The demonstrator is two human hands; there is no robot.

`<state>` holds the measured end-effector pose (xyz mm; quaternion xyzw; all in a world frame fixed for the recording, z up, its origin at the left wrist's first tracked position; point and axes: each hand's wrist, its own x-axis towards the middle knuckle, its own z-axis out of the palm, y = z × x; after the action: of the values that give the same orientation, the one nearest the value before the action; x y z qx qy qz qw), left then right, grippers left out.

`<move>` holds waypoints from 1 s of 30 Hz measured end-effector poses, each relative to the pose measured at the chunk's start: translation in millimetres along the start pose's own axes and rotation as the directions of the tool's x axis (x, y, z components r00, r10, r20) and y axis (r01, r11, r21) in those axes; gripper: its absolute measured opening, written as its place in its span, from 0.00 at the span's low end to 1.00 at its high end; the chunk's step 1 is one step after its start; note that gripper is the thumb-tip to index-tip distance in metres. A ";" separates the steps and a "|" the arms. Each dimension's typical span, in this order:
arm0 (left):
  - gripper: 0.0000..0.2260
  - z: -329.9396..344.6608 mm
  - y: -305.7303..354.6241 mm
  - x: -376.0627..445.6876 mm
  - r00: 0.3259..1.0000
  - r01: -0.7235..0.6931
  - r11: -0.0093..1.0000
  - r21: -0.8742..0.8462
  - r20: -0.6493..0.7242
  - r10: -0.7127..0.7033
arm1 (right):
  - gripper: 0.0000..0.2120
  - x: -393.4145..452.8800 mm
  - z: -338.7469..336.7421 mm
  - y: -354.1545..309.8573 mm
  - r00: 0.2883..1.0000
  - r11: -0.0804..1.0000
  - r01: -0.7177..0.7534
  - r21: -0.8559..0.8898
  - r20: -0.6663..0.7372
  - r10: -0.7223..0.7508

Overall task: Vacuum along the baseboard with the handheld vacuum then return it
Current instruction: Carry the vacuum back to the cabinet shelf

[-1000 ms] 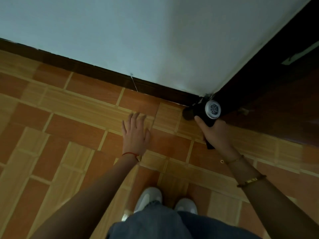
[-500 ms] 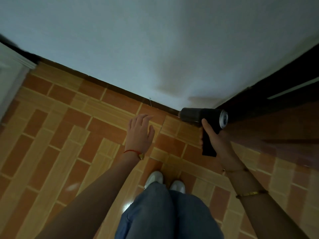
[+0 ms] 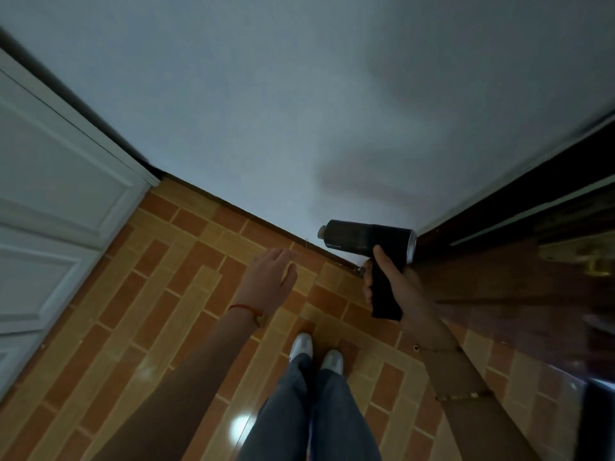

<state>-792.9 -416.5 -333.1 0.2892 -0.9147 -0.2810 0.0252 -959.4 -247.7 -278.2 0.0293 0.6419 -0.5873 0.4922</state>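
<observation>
At the bottom centre of the frame, jeans legs and white shoes [image 3: 316, 352] stand on an orange tiled floor [image 3: 159, 314]. Above them, the left hand [image 3: 268, 282] hovers with relaxed, empty fingers. Right of centre, the right hand [image 3: 397, 287] grips the black handheld vacuum [image 3: 366, 239] by its handle, nozzle pointing left, raised above the dark baseboard [image 3: 253, 216] under a pale wall [image 3: 299, 94].

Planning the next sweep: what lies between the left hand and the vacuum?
In the head view, only bare tiled floor and a stretch of dark baseboard show between the left hand and the vacuum, held by the right hand.
</observation>
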 end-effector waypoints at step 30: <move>0.11 -181.2 112.4 -190.0 0.884 0.331 0.941 -0.062 -0.327 -0.333 | 0.16 -178.2 61.1 -98.3 0.927 0.997 -0.001 -0.076 0.375 0.029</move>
<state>-654.9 -328.0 -99.1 0.4846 -0.8336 -0.2304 0.1315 -891.9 -229.6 -77.6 -0.0972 0.5569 -0.5539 0.6112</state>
